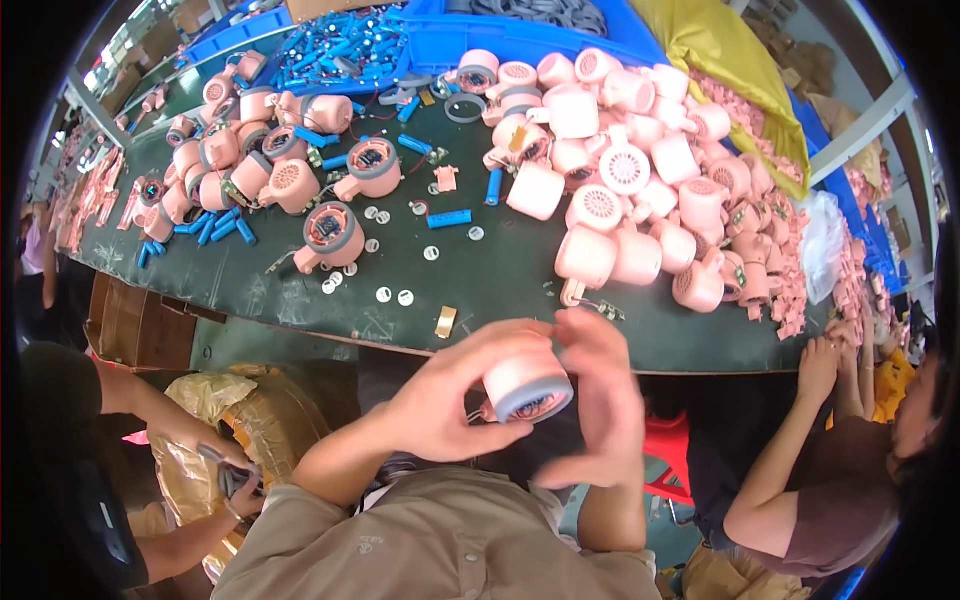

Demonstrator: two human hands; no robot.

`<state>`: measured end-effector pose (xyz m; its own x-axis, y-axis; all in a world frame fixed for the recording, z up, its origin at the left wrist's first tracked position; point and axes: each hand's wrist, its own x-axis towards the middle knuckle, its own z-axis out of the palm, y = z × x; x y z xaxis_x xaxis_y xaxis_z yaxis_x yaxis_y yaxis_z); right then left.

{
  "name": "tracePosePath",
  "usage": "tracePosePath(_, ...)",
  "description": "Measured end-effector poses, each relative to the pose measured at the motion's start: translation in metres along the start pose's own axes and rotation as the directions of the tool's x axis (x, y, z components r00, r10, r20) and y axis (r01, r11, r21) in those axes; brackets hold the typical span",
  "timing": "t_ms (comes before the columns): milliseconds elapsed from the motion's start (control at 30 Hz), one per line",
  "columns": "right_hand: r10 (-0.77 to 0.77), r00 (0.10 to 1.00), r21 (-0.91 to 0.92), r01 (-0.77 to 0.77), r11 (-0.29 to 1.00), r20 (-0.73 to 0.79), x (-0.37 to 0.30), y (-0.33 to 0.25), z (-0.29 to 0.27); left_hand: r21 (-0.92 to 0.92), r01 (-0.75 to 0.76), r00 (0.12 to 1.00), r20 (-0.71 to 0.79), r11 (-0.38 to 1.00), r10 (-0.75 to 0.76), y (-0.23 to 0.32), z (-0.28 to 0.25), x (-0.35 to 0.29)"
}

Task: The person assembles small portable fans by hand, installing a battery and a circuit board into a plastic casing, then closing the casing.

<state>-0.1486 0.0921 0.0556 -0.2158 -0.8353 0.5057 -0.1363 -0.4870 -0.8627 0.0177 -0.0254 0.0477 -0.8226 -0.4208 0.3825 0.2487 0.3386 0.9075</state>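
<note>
My left hand (450, 385) is wrapped round a pink fan housing (515, 368) with a grey ring at its end, held just off the table's front edge. The ring end tilts down toward me, and dark parts show inside it. My right hand (607, 400), a little blurred, stands beside the housing with fingers and thumb spread and nothing in its grasp. Beyond my hands on the table lie a small gold-coloured piece (446, 321) and several white round discs (384, 295). Two open grey-ringed housings, one of them a nearer housing (333, 237), rest farther left.
The dark green table (500, 270) carries a heap of pink housings (625, 165) at right and another pink cluster (230, 150) at left. Blue cylindrical cells (449, 219) lie between them. Blue bins (530, 35) line the back. Co-workers' arms (790, 440) flank me on both sides.
</note>
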Motion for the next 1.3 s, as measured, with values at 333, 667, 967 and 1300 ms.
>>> tracePosePath(333,0.019,0.993,0.022,-0.017,1.0,-0.12,0.035,0.026,0.025,0.444,-0.336,0.902,-0.101,0.83,0.419,-0.002,0.013,0.0)
tracePosePath(667,0.246,0.952,0.131,-0.224,0.966,-0.182,0.079,0.05,0.076,0.365,-0.282,0.854,-0.326,0.887,0.405,-0.026,-0.026,-0.004)
tracePosePath(967,0.42,0.908,-0.332,-0.394,0.857,0.008,0.109,0.054,0.066,0.356,-0.041,0.915,-0.362,0.934,0.178,-0.04,-0.058,-0.013)
tracePosePath(1300,0.155,0.976,-0.982,0.134,0.135,0.154,0.145,0.066,-0.007,0.786,0.365,0.93,-0.328,0.499,-0.163,-0.013,-0.166,0.011)
